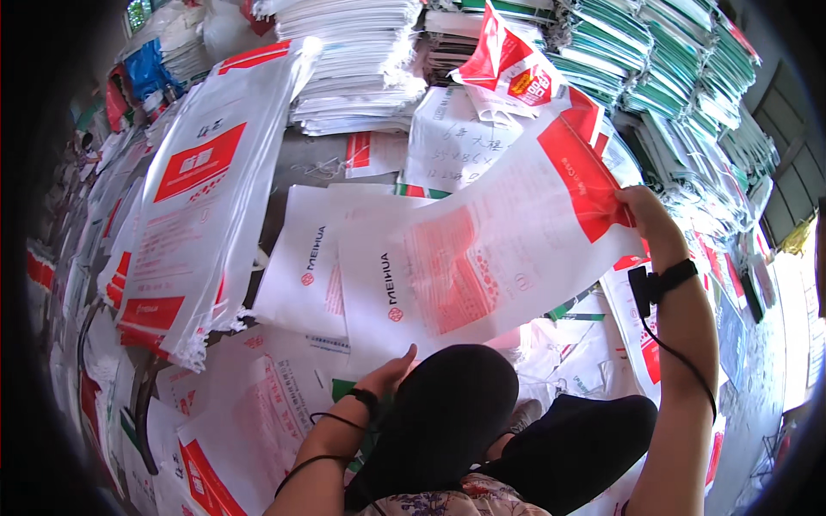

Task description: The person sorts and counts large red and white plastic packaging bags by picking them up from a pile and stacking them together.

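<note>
A white plastic sack (516,215) with red bands and red print stretches across the middle in front of me. My right hand (644,211), raised at the right, is closed on its red end, and the sack slopes down to the left from there. Just below the sack's near edge, beside my left knee, my left hand (389,371) has its fingers stretched out and holds nothing that I can see. Part of that hand is hidden by the knee. Under the left part of the held sack lies another white sack (297,258).
A pile of flat red-and-white sacks (202,172) lies at the left. Tall stacks of white sacks (353,60) and green-edged sacks (602,52) rise at the back. A crumpled red-and-white sack (508,73) stands before them. Loose sacks (232,413) cover the floor around my knees.
</note>
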A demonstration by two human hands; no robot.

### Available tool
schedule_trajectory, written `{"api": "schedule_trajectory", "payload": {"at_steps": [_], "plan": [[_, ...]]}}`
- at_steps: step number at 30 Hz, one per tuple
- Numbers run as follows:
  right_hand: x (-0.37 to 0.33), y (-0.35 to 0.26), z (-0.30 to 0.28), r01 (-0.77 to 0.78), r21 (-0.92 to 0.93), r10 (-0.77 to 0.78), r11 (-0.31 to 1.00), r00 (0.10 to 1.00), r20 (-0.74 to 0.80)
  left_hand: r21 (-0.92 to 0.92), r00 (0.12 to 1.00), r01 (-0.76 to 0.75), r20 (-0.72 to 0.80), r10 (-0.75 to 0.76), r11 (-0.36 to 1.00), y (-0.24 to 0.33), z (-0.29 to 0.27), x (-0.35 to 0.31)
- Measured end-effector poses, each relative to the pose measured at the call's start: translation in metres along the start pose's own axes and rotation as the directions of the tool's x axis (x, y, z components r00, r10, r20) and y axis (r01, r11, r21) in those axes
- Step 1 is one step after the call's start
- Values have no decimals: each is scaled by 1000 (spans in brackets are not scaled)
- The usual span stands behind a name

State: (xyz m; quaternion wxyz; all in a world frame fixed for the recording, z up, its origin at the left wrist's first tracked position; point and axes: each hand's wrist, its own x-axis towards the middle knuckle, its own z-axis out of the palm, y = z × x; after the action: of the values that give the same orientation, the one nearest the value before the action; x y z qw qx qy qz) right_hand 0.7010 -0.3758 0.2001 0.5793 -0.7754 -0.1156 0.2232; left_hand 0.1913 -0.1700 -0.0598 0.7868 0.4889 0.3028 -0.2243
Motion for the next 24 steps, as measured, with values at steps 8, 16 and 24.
{"api": "schedule_trajectory", "payload": {"at_steps": [8,16,24], "plan": [[-63,-43,31,-168,40,167,985,985,45,-389,956,194,280,-85,901,-101,-46,105],[-49,-43,42,-181,97,167,979,976,139,-814,983,-117,-177,-51,569,-111,-38,127],[-89,-83,94,121,99,-144,988,950,277,-660,776,-618,-598,200,427,-57,-88,120]]}}
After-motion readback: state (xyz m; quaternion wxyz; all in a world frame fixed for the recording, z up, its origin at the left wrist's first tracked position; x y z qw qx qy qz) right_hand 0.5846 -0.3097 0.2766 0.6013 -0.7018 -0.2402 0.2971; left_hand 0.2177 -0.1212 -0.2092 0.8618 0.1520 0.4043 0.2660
